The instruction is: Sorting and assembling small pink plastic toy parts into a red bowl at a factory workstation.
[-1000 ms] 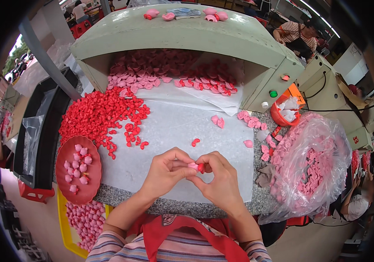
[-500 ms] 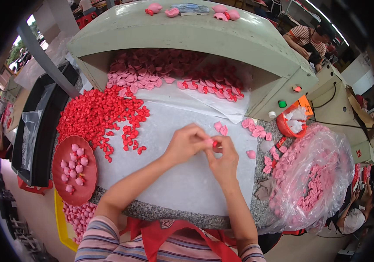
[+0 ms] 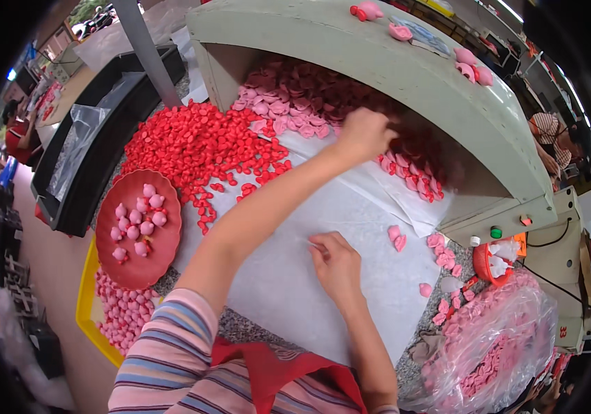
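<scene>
At the mouth of the pale green cabinet (image 3: 378,69), the left hand (image 3: 366,138) reaches over the heaped pink shells (image 3: 292,114), which lie inside on paper; its fingers are curled, and I cannot tell from my remote station whether they grip anything. The right hand (image 3: 339,268) hangs above the white sheet (image 3: 275,290), its thumb and forefinger slightly apart, with no piece showing between them. Beside the left hand, I note a row of pink shells with red parts (image 3: 413,181); a low or wide swing of the wrist could knock these out of line. The left forearm passes close to the heap of red pieces (image 3: 192,145), so a drooping arm could scatter its loose edge. Near the left sleeve (image 3: 164,338), I judge the red scalloped plate (image 3: 128,274) vulnerable: it sits by the table's edge, and a bump from the elbow could spill its pink figures (image 3: 147,228) toward the yellow tray (image 3: 88,303). Snagging the loose paper (image 3: 406,210) could drag the row outward.
</scene>
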Tool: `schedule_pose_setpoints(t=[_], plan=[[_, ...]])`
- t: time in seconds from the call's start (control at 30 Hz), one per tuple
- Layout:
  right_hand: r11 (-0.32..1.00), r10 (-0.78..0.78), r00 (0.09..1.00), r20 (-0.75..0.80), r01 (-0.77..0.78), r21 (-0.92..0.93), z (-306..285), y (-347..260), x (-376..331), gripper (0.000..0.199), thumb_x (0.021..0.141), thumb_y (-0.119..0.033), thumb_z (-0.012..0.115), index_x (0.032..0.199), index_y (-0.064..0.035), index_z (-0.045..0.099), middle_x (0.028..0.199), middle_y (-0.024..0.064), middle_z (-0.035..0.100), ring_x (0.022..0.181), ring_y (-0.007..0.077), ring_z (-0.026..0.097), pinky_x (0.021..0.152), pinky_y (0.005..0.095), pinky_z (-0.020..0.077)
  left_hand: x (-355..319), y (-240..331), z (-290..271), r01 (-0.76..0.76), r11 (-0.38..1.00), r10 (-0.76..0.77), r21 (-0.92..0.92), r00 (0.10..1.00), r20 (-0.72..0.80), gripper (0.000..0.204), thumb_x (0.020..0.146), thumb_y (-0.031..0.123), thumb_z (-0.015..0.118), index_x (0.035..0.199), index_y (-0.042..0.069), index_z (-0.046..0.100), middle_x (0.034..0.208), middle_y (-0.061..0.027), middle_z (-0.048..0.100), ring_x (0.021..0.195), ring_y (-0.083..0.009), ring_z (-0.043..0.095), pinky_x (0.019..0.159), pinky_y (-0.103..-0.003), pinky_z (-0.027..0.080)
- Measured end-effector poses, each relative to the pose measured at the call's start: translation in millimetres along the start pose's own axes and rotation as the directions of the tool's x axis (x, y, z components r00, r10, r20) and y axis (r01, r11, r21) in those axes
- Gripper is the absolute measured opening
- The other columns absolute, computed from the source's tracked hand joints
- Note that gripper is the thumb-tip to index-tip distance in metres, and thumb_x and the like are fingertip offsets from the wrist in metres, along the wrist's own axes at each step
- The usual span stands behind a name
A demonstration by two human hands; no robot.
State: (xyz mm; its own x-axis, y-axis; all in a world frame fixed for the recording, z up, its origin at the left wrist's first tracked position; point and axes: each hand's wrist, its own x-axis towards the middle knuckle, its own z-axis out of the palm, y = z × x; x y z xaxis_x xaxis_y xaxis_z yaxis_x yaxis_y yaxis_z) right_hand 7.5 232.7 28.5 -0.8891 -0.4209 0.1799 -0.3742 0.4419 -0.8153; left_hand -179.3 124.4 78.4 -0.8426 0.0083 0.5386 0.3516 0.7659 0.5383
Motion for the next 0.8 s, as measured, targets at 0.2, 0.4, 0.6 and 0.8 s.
schedule_pose_setpoints(t=[0.2,0.4,0.6,0.8], plan=[[0.945,-0.173,0.984,0.041,0.177,-0.275,68,-11,42,0.017,0.071,-0.005,0.066,0.088,-0.0042,0.064,0.092,0.0111,0.059,0.074,0.0278,0.061,0.071,0.0365,0.0503,-119,-29,-139,0.289,0.93,-0.321,-0.227,0.939,-0.12,0.021,0.081,0.012,0.064,0.099,0.001,0.063,0.086,-0.0078,0.065,0.074,-0.0131,0.061,0.066,-0.026,0.049],[0.991,-0.026,0.995,-0.095,0.013,-0.129,32,-8,18,0.016,0.072,-0.009,0.062,0.088,-0.0058,0.064,0.082,0.012,0.062,0.071,0.0284,0.061,0.067,0.0374,0.0492,-190,-12,-120,0.357,0.886,-0.375,-0.294,0.927,-0.006,0.015,0.081,0.003,0.062,0.096,0.001,0.064,0.083,-0.0056,0.063,0.075,-0.012,0.061,0.065,-0.026,0.05],[0.875,0.39,0.906,-0.163,-0.309,0.373,-66,41,-78,0.016,0.08,-0.002,0.059,0.095,0.0008,0.062,0.081,0.0033,0.064,0.07,0.0069,0.058,0.06,0.021,0.0471,-150,64,21,-0.14,0.96,0.165,-0.241,0.982,0.088,0.02,0.071,-0.001,0.062,0.091,0.003,0.065,0.089,-0.0111,0.06,0.082,-0.0269,0.059,0.07,-0.036,0.051],[0.805,0.478,0.839,-0.262,-0.298,0.513,-99,39,-113,0.021,0.083,-0.003,0.058,0.104,0.0027,0.06,0.09,0.0049,0.063,0.071,0.0104,0.06,0.064,0.0233,0.0501,-133,86,79,-0.282,0.958,0.237,0.042,0.869,0.434,0.018,0.069,-0.001,0.061,0.086,0.004,0.064,0.089,-0.0099,0.059,0.078,-0.0277,0.057,0.073,-0.038,0.05]])
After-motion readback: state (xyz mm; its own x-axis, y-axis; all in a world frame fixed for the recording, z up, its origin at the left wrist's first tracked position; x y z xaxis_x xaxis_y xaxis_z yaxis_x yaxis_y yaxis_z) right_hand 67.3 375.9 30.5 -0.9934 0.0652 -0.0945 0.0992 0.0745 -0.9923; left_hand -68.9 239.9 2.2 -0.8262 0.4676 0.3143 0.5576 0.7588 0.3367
